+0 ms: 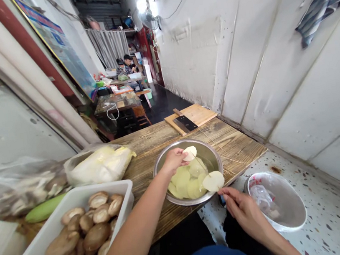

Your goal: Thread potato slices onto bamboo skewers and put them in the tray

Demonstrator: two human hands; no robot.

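Above a metal bowl (158,172), my left hand (174,160) pinches a pale potato slice (190,153). My right hand (239,204) is closed on the lower end of a thin wooden skewer (201,165), just outside the bowl's near right rim. Another potato slice (214,181) is threaded on this skewer close to my right fingers. The skewer's far end reaches the slice in my left hand; whether it pierces that slice I cannot tell. More potato slices (182,182) lie in water in the bowl.
Loose skewers (230,160) lie right of the bowl. Behind it, a cleaver (185,122) rests on a cutting board (201,114). A white tub of mushrooms (93,235) and a bagged cabbage (102,164) stand left. A lined bucket (290,207) is on the floor. People (128,66) sit far back.
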